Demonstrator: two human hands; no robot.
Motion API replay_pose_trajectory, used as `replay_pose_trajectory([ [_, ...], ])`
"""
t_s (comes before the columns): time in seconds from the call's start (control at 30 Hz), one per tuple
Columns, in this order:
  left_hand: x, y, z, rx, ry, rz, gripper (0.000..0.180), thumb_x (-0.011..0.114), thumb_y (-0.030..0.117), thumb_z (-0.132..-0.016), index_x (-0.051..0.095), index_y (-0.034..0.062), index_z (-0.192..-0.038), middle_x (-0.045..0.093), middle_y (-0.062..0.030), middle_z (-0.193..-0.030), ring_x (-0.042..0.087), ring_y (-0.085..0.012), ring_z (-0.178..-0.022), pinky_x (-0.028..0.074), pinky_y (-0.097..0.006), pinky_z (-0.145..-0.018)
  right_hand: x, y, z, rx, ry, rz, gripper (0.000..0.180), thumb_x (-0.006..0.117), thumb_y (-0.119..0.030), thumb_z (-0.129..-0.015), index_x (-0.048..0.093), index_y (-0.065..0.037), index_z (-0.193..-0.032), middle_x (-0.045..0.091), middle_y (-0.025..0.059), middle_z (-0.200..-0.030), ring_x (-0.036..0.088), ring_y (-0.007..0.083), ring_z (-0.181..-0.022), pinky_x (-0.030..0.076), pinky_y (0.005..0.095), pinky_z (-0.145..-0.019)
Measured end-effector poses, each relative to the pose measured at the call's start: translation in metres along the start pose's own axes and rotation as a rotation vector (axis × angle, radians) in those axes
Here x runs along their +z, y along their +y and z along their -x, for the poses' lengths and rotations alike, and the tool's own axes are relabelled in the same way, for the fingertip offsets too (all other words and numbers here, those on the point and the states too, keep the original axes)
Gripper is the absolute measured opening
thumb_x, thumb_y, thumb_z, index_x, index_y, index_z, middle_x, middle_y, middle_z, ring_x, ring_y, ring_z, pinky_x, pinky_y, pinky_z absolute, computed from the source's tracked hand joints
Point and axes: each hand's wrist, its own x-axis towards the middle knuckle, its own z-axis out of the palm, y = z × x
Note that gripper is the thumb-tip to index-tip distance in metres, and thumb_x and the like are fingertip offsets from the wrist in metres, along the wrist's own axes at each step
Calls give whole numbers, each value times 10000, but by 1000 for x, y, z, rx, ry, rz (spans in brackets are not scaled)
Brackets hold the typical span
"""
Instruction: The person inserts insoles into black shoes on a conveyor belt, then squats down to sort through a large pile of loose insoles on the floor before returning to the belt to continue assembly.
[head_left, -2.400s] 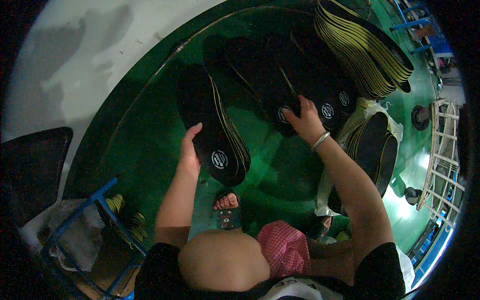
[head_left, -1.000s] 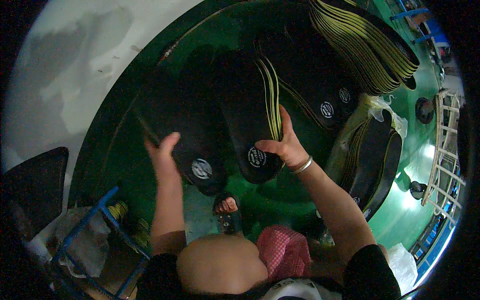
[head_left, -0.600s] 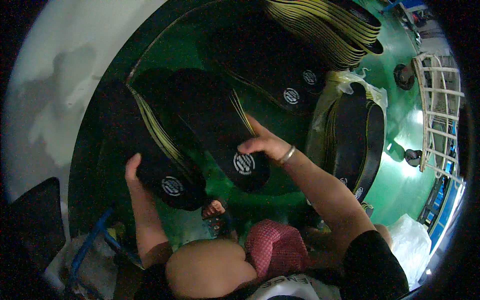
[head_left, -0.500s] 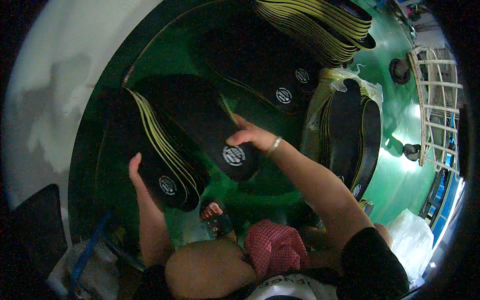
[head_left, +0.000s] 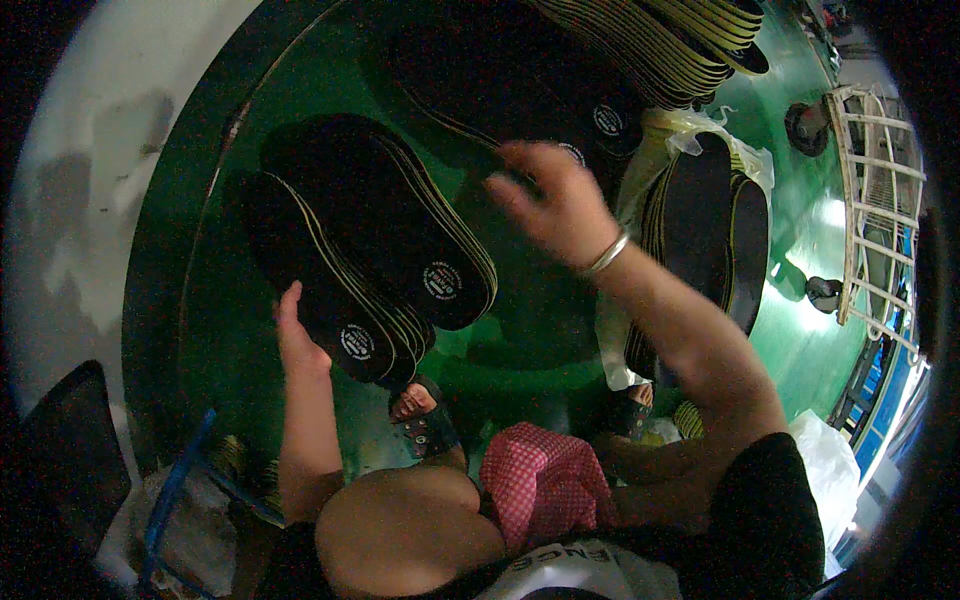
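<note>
Two neat stacks of black shoe insoles with yellow-green edges lie side by side on the green floor. My left hand point(head_left: 300, 335), fingers stretched out, rests against the near left side of the left stack of insoles point(head_left: 312, 265). Beside it, the right stack of insoles point(head_left: 385, 215) is untouched by either hand. My right hand point(head_left: 565, 205), with a bracelet at the wrist, hovers in the middle at the near edge of a farther group of insoles point(head_left: 480, 70). Its thumb and fingers are apart and somewhat blurred, with nothing seen between them.
A leaning row of insoles point(head_left: 650, 50) lies at the far right. Nearer, more insoles point(head_left: 695, 220) stand in a clear plastic bag point(head_left: 675, 130). A white rack point(head_left: 880, 210) is at the right edge. Pink checked cloth point(head_left: 545, 480) covers my lap; my sandalled foot point(head_left: 420, 415) is beside the stacks.
My right hand has let go of an insole on the right stack and moved right and away from me. The left hand has shifted slightly and stays by the left stack.
</note>
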Motion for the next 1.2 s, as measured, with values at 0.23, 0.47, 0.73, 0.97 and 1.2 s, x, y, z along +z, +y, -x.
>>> replay_pose_trajectory([
  [0.23, 128, 27, 63, 785, -572, -592, 447, 500, 97, -797, 350, 33, -1212, 354, -117, -1239, 394, -208, -1085, 315, -343, -924, -40, 83, -20, 87, 0, 562, 380, 560, -225, -756, 494, -39, -1081, 492, 183, -1037, 466, 342, -958, 402, 397, -815],
  [0.47, 249, -63, 10, -201, -240, -780, 602, 607, 330, -722, 376, 40, -1195, 360, -154, -1245, 373, -289, -1066, 302, -429, -896, -68, 118, -56, 339, -82, 686, 518, 502, -317, -778, 384, -5, -1175, 445, 218, -1120, 407, 376, -1045, 336, 413, -903],
  [0.73, 263, -114, -50, -284, -201, -167, 891, 673, 141, -666, 38, 31, -1281, 318, -208, -1231, 429, -313, -1048, 409, -416, -841, -81, 129, -82, 471, -418, 143, 845, 642, -462, -643, 298, 8, -1256, 329, 181, -1292, 331, 307, -1176, 247, 350, -987],
  [0.97, 257, -125, -70, -354, -372, -45, 257, 546, 206, -766, 542, 46, -967, 568, -111, -986, 534, -272, -893, 438, -424, -797, -79, 160, -96, 391, -387, 202, 930, 719, -486, -518, 363, -17, -1238, 341, 150, -1294, 317, 293, -1184, 235, 347, -993],
  [1.2, 248, -86, -40, -322, -389, 2, 205, 510, 220, -741, 565, 70, -869, 574, -95, -964, 531, -265, -881, 421, -419, -810, -58, 146, -78, 628, -408, 9, 671, 735, -363, -536, 533, -43, -1089, 470, 107, -1184, 397, 243, -1113, 300, 355, -951],
])
